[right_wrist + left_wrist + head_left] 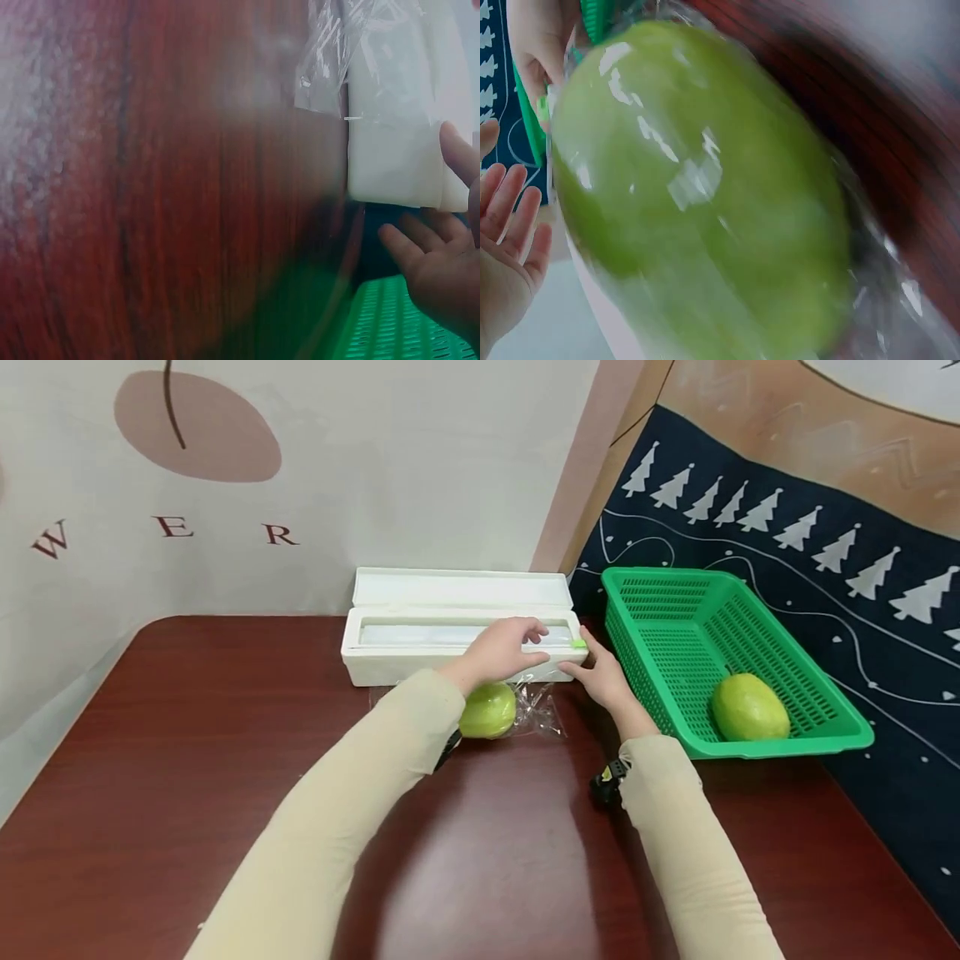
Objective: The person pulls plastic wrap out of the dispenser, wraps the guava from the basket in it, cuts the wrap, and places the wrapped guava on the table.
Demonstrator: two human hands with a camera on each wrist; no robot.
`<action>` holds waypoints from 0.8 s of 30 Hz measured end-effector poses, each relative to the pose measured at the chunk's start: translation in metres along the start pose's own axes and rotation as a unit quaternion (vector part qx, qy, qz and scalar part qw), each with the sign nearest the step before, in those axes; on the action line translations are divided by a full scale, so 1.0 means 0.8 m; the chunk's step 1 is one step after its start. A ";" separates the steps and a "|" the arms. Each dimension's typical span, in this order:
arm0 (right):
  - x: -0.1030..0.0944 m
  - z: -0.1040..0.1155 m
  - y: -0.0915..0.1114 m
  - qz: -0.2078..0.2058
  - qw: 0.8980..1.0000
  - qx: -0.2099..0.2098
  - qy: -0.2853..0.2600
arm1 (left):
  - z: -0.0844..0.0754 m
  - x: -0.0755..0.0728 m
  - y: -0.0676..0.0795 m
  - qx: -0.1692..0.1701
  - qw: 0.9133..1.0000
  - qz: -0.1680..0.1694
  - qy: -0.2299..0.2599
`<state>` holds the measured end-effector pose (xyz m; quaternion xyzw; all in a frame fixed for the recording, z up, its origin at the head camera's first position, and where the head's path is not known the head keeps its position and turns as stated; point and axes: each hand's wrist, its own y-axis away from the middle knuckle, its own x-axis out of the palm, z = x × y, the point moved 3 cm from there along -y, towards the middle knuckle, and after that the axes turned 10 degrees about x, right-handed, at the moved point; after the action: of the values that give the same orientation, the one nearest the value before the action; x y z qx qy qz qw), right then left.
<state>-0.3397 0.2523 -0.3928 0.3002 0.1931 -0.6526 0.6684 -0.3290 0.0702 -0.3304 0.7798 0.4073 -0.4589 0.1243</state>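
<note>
A white cling film dispenser box (420,667) sits at the back of the table with its lid raised and a green slider (578,644) at its right end. My left hand (501,647) hovers over the box's front part, fingers loosely spread and holding nothing. At the box's right end is my right hand (604,681), its thumb by the front and its extended index finger close to the slider. Just in front of the box lies an oval green fruit (705,187) covered in clear film (538,710), partly hidden behind my left wrist.
A green plastic basket (645,672) stands to the right of the box and holds another green fruit (750,707). The brown table (187,760) meets a pale printed wall cloth (420,468) behind. A dark cloth with white trees (697,510) hangs at the right.
</note>
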 end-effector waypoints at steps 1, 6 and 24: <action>0.000 0.000 -0.001 0.004 1.000 -0.004 -0.009 | -0.002 0.004 -0.006 0.002 1.000 0.001 0.006; -0.002 -0.002 -0.003 0.001 0.999 -0.016 -0.048 | -0.009 0.026 -0.034 0.004 1.000 0.004 0.011; -0.004 -0.009 -0.004 -0.027 0.998 -0.020 -0.052 | -0.005 0.049 -0.061 -0.029 0.999 -0.009 -0.039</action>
<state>-0.3423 0.2594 -0.3967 0.2471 0.1787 -0.6811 0.6656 -0.3537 0.1241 -0.3511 0.7537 0.4226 -0.4778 0.1583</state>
